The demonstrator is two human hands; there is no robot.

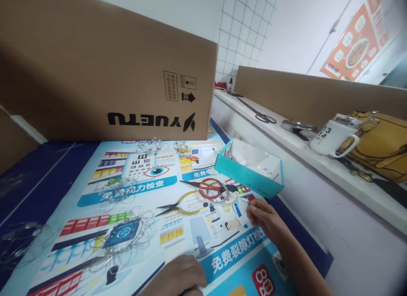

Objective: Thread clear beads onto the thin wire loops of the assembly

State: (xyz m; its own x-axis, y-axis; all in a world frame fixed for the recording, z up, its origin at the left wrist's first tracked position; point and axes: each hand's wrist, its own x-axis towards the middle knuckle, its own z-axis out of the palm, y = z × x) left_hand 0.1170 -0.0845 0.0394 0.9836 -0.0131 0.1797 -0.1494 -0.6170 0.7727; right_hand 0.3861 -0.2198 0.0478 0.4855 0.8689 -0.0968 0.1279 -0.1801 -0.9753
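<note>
Our right hand [265, 218] is pinched together near the teal rectangular cardboard box [244, 176]; our left hand's [181, 275] grip we cannot tell.

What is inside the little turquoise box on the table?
The turquoise box holds clear, see-through material, silvery bits toward the picture's left and small pale pieces toward the right. Its near wall hides part of the floor.

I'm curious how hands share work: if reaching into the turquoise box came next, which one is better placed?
Probably the right hand: it is close to the turquoise box, while the left hand is farther off, at the picture's bottom edge.
</note>
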